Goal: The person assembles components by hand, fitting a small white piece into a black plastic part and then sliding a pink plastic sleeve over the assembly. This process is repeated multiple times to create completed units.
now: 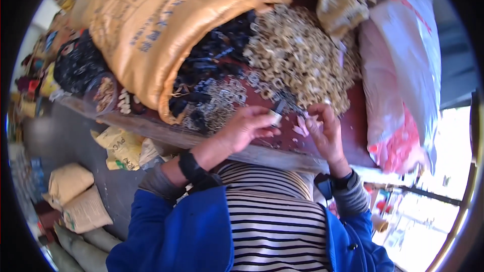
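My left hand (247,127) is over the dark red table (353,116), its fingers closed around a small pale piece with a dark part (276,113). My right hand (322,130) is just beside it, fingers curled and pinching a small pale piece at the fingertips. Directly beyond both hands lies a big heap of small beige ring-shaped parts (297,55). Small silvery metal parts (222,102) are strewn to the left of my left hand. A pile of black plastic parts (212,60) spills from an orange woven sack (151,25).
A large white and red plastic bag (403,80) stands at the right. Another tan sack (343,0) sits behind the heap. Filled tan sacks (75,196) lie on the grey floor at the left, with more black parts (78,65) piled further back.
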`<move>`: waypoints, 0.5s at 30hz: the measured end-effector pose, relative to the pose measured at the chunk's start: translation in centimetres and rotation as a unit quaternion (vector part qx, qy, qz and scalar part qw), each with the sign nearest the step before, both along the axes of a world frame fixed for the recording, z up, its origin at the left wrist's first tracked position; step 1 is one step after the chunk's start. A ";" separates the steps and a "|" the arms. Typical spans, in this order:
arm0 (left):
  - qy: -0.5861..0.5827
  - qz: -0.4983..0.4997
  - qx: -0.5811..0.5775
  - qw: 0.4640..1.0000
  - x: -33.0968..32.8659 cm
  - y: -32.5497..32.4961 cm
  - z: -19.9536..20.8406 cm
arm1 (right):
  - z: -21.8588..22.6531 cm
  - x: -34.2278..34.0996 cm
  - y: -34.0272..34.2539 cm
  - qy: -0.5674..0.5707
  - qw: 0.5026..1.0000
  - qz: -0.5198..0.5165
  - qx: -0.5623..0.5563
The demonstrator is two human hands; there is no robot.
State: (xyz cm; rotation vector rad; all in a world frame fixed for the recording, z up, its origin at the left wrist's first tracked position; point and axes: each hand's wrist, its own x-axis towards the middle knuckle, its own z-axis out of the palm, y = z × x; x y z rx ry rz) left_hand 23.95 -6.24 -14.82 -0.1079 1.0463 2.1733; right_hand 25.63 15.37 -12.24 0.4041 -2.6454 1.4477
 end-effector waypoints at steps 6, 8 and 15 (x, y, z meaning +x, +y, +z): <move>-0.005 0.025 -0.033 0.999 -0.3 -1.4 -0.8 | 0.0 2.0 4.7 -0.054 0.996 -0.034 0.059; -0.010 0.032 -0.043 0.999 -0.2 -1.3 -1.0 | -0.1 2.6 5.3 -0.057 0.993 0.003 0.107; -0.010 0.038 -0.032 0.999 0.0 -1.1 -0.8 | -1.5 2.6 2.8 0.061 0.974 0.035 0.214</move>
